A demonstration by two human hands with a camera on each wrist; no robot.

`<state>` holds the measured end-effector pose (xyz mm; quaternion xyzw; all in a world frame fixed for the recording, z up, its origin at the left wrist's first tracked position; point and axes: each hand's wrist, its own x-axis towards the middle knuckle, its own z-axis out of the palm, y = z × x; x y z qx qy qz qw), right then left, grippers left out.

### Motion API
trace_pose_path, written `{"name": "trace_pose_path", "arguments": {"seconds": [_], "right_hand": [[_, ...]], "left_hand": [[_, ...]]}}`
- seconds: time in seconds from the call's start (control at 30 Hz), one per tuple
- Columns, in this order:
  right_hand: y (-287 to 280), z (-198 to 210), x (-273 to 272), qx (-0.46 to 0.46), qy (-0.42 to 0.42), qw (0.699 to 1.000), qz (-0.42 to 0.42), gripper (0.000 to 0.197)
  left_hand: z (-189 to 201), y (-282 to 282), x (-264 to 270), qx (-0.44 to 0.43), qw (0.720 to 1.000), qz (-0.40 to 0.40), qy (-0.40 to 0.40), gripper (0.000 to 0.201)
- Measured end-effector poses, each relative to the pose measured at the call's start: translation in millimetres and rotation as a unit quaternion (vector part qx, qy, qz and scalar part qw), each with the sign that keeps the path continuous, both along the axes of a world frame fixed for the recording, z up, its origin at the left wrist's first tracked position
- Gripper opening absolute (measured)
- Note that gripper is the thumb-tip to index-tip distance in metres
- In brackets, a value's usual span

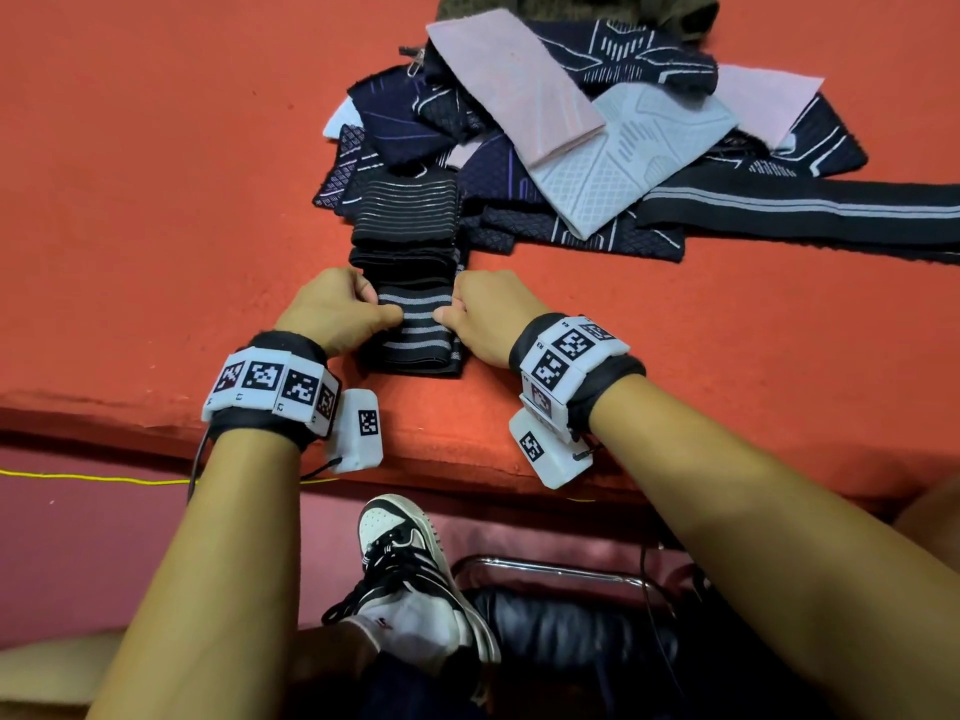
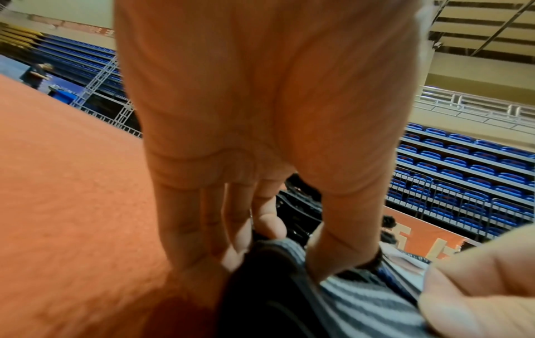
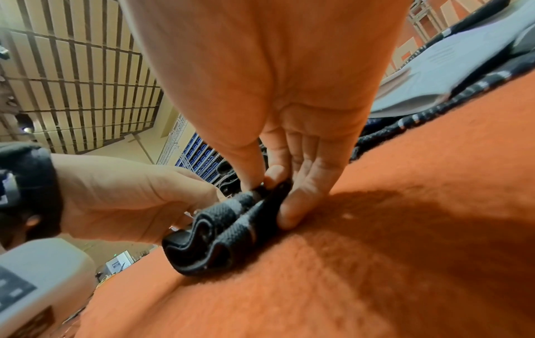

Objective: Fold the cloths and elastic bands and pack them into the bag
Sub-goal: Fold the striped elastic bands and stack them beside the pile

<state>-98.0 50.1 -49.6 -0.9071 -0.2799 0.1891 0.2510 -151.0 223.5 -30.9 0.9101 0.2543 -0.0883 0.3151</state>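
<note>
Item: black elastic band with grey stripes [image 1: 415, 330], folded in layers, lay on the orange felt table [image 1: 156, 200] near its front edge, between both hands. Left hand [image 1: 332, 311] pinched the band's left edge, thumb on top, fingers [image 2: 185, 228] curled under. Right hand [image 1: 483, 314] pinched the right edge likewise, fingertips [image 3: 292, 212] touching felt. Behind, touching the band's far end: heap of unfolded cloths [image 1: 571, 148], navy, pink, pale grey; long striped band [image 1: 805, 205] stretched rightward

I am looking at an indoor sports arena: tiers of blue seats [image 2: 463, 164], metal railings [image 2: 469, 107] and a high panelled ceiling [image 3: 72, 75] surround my orange-covered table [image 1: 156, 200].
</note>
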Motion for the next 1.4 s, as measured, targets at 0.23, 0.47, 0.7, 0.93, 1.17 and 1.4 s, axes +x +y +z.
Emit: {"name": "trace_pose_path", "arguments": {"seconds": [0.23, 0.47, 0.7, 0.93, 1.17, 1.4], "right_hand": [[8.3, -2.0, -2.8, 0.011, -0.012, 1.0, -0.009, 0.026], [7.2, -2.0, -6.0, 0.019, -0.014, 1.0, -0.014, 0.028], [-9.7, 6.8, 2.5, 0.003, 0.006, 1.0, 0.002, 0.018], [-51.5, 7.0, 21.0, -0.013, 0.009, 0.999, -0.043, 0.015], [-108.1, 4.5, 40.6, -0.049, 0.002, 0.992, -0.116, 0.021], [-171.1, 0.1, 62.3, -0.115, -0.034, 0.971, -0.206, 0.037]], "left_hand": [[-1.4, -3.2, -1.7, 0.034, 0.999, -0.005, -0.009, 0.015], [3.8, -21.8, 0.0, 0.089, 0.992, -0.074, -0.044, 0.009], [9.7, -36.8, 5.6, 0.085, 0.99, -0.088, -0.069, 0.005], [17.6, -74.7, 25.3, 0.063, 0.985, -0.134, -0.091, 0.006], [11.2, -131.4, 55.0, 0.041, 0.976, -0.195, -0.091, 0.005], [-3.4, -185.7, 82.6, 0.031, 0.964, -0.251, -0.078, 0.042]]}}
